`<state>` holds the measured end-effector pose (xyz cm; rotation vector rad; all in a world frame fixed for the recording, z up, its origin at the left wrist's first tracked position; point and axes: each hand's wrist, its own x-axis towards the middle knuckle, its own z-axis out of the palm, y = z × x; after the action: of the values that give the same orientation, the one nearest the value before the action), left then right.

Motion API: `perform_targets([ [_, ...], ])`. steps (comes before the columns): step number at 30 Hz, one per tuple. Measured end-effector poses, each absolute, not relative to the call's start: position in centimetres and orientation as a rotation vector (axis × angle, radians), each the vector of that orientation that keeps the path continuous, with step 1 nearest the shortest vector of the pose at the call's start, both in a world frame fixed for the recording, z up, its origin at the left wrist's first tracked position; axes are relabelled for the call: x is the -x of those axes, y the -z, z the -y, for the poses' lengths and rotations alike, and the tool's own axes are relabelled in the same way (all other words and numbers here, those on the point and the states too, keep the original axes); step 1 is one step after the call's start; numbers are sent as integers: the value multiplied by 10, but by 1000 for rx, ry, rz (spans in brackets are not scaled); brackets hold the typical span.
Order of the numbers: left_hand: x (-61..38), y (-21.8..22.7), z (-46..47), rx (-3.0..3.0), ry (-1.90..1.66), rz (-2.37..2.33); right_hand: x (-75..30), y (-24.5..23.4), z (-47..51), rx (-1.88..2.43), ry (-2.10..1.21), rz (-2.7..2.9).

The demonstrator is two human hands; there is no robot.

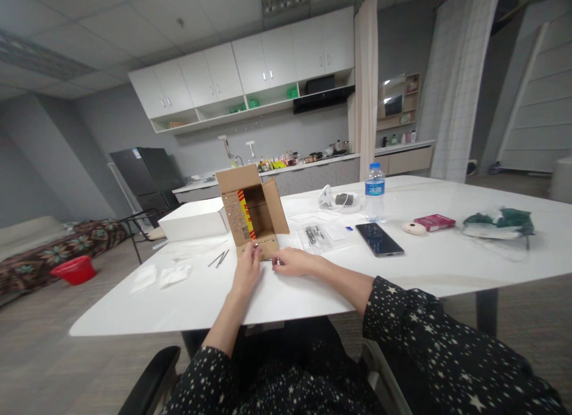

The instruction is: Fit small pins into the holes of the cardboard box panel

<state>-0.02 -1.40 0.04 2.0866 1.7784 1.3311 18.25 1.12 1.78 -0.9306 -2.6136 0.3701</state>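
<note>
A small open cardboard box (263, 209) stands on the white table with its flaps spread. Rows of small shiny metal pieces dot its left flap (232, 212), and more show along the front flap (269, 246). My left hand (248, 265) is at the lower front of the box, thumb and fingertips pinched at the flap's edge; a tiny shiny bit shows there, too small to name. Just right of it, my right hand (292, 262) rests low by the table, fingers curled together near the same flap. What those fingers hold is hidden.
Several thin metal rods (220, 258) and white packets (175, 275) lie left, before a white box (194, 220). Right are a clear bag of small parts (316, 237), a phone (379, 239), a water bottle (375, 192), a red box (434, 222) and a green bundle (500, 222).
</note>
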Motion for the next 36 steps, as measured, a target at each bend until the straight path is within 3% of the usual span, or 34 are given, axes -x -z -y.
perform_targets([
  [36, -4, -12, 4, -2115, -1455, -1624, -182, -15, -14, 937, -357, 2635],
])
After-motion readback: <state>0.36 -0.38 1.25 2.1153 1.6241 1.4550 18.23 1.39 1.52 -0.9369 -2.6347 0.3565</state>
